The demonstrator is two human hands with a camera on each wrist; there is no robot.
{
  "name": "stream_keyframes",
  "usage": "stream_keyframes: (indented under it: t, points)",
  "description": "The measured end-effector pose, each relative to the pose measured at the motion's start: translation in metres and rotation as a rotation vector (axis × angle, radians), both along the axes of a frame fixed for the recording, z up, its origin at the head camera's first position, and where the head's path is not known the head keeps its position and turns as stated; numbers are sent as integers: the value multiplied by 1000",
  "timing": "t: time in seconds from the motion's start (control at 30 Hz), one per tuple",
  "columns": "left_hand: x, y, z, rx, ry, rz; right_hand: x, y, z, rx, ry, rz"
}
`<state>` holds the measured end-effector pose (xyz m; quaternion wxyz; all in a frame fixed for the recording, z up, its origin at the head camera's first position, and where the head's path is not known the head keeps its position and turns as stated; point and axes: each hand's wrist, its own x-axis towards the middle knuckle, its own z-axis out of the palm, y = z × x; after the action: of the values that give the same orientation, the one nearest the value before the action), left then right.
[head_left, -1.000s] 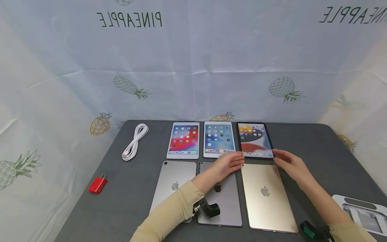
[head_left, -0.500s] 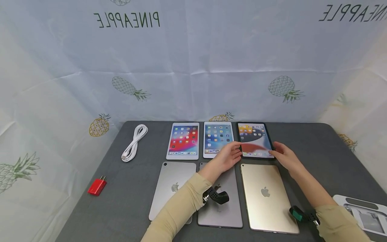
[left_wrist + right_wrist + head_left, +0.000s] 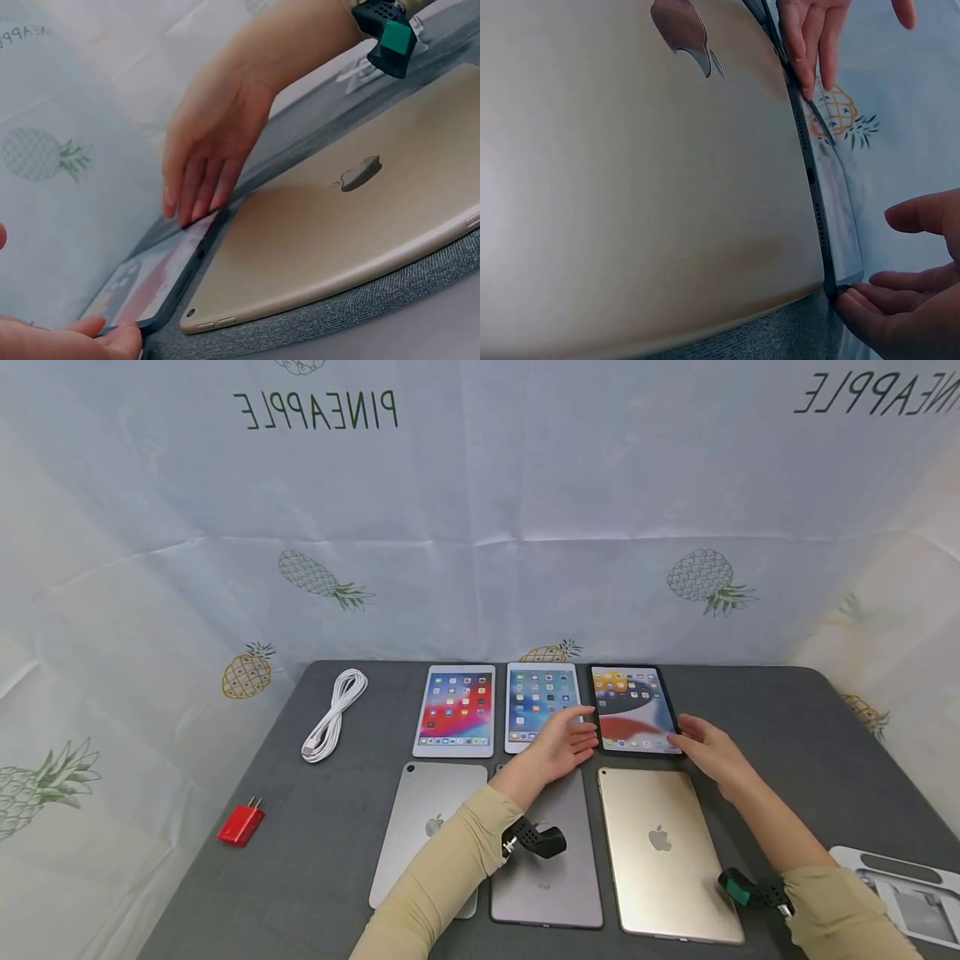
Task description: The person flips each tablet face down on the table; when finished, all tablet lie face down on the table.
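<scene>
A black-framed tablet (image 3: 636, 710) lies screen up in the back row, its display lit. My left hand (image 3: 557, 745) is at its left edge, straight fingers touching the side and partly covering a white-framed tablet (image 3: 542, 697). On the opposite edge rests my right hand (image 3: 716, 753), near the lower corner. The right wrist view shows that hand's fingertips (image 3: 859, 300) against the tablet's edge, thumb raised apart. Just in front lies a gold tablet (image 3: 671, 852), back up. Under my left forearm is a grey tablet (image 3: 551, 893), partly hidden.
Another white-framed tablet (image 3: 453, 710) stands at the left of the back row, with a silver tablet (image 3: 420, 814) before it. A coiled white cable (image 3: 335, 714) and red plug adapter (image 3: 241, 822) lie on the left. A white stand (image 3: 903, 885) sits at the right edge.
Both hands have shifted slightly forward along the black-framed tablet's sides, away from its front corners. The tablet stays in nearly the same place.
</scene>
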<state>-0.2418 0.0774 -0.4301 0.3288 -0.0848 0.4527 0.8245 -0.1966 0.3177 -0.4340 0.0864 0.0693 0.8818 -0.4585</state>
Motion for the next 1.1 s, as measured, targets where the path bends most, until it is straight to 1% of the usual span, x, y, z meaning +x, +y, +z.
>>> stream_keyframes:
  t: [0.13, 0.27, 0.4, 0.6, 0.73, 0.83, 0.97, 1.1]
  points:
    - [-3, -2, -1, 10, -20, -12, 0, 3, -2, -2, 8, -1]
    - [-6, -5, -3, 43, -52, -18, 0, 5, -1, -20, 8, 16]
    - [-8, -6, -3, 68, -62, -15, 0, 6, 1, -31, 3, 44]
    - [-10, -6, -3, 59, -47, 0, -2, 6, 1, -5, -6, 47]
    - [-10, -3, 0, 53, -27, -7, -3, 5, 0, 3, -11, 39]
    - [-9, -1, 1, 38, -13, -8, -3, 4, 1, -8, -15, 36]
    - [-8, 1, 0, 21, -14, -4, -2, 3, 2, -30, -12, 39]
    - [-6, 2, -1, 45, -30, 24, -2, 1, 2, -59, -20, 49]
